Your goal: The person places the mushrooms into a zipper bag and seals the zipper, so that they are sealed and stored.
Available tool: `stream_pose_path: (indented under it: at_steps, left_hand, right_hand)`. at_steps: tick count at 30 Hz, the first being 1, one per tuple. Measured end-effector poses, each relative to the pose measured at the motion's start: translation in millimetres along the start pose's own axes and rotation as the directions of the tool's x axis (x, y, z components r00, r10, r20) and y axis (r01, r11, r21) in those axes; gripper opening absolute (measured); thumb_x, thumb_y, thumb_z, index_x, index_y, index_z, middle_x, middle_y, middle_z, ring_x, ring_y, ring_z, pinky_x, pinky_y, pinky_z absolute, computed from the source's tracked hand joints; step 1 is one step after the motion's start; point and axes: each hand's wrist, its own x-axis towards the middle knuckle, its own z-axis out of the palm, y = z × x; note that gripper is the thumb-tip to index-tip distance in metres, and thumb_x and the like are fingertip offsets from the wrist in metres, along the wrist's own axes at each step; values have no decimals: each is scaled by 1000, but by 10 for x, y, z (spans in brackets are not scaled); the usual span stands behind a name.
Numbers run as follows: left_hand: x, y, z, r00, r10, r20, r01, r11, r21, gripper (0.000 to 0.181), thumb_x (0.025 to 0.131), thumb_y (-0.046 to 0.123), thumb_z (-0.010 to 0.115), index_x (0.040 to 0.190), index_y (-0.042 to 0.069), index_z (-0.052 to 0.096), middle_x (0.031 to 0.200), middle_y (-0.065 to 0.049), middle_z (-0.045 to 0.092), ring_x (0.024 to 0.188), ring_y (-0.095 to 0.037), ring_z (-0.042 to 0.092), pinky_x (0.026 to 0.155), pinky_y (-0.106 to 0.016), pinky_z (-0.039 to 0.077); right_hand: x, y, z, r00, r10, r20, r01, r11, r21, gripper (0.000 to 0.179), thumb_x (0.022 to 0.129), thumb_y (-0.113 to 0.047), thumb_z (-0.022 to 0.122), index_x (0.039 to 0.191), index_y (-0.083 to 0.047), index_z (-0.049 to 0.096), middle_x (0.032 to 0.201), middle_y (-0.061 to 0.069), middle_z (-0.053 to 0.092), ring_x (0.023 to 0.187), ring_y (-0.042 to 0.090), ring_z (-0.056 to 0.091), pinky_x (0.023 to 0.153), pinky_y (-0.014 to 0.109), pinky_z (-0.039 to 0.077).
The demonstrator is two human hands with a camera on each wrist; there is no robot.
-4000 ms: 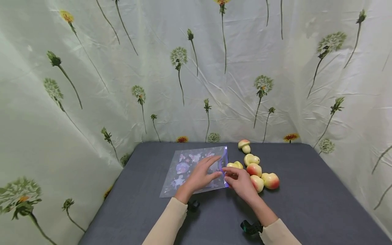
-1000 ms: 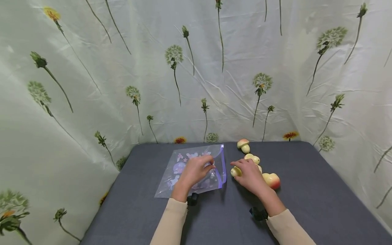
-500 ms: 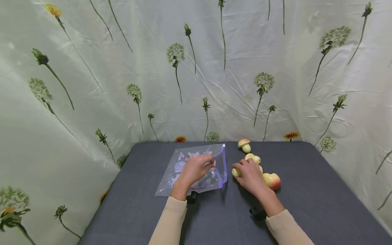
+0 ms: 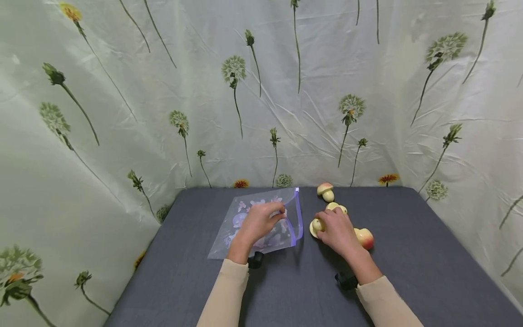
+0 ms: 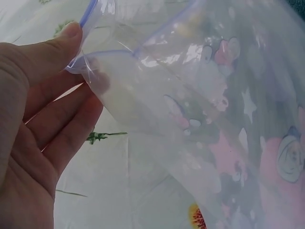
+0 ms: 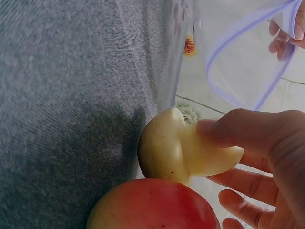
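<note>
A clear zip bag (image 4: 229,238) with pastel cartoon prints lies on the dark table, its purple zip edge (image 4: 300,215) facing right. My left hand (image 4: 260,222) pinches the upper layer at the mouth, which gapes; the left wrist view shows thumb and fingers on the bag's purple rim (image 5: 88,16). To the right of the mouth, my right hand (image 4: 338,229) pinches a toy mushroom (image 4: 315,228) by its pale stem. In the right wrist view that mushroom (image 6: 162,148) is tilted sideways, its cap close to the cloth, beside a red-capped mushroom (image 6: 155,205).
Around the right hand lie more mushrooms: one with a red-tinged cap (image 4: 325,192) at the back, a yellow one (image 4: 337,208) just beyond the fingers, and a red-and-yellow one (image 4: 364,238) to the right. A dandelion-print curtain (image 4: 261,113) hangs behind the table.
Four seconds ago both hands were at the zip edge. Since then the left hand has raised the upper layer, and the right hand has moved right, grasped a mushroom and lately turned it slightly.
</note>
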Motion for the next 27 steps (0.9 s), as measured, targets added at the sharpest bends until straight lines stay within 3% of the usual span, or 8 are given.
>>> stream_pose_path:
  at_steps: [10, 18, 27]
  left_hand:
    - [-9, -8, -56, 1000, -13, -11, 13, 1000, -14, 12, 87, 13, 80, 91, 14, 68, 85, 6, 70, 70, -5, 63, 63, -24, 50]
    - [-2, -4, -61, 1000, -24, 2, 24, 1000, -15, 12, 89, 14, 78, 92, 15, 68, 86, 7, 70, 73, -4, 63, 65, -23, 51]
    - [1, -17, -43, 999, -33, 0, 33, 999, -19, 15, 87, 12, 80, 92, 16, 67, 87, 8, 68, 74, -4, 63, 66, -24, 51]
  right_hand:
    - [30, -19, -110, 997, 72, 39, -73, 996, 43, 33, 70, -19, 87, 101, -13, 75, 89, 1, 64, 86, 30, 53, 67, 45, 46]
    - [29, 14, -208, 991, 129, 40, -134, 982, 132, 31, 75, -21, 87, 103, -15, 76, 92, -2, 68, 83, 24, 52, 59, 38, 42]
    - [27, 53, -249, 991, 132, 2, -131, 975, 181, 28, 79, -23, 84, 104, -16, 74, 95, -2, 68, 80, 22, 59, 64, 41, 46]
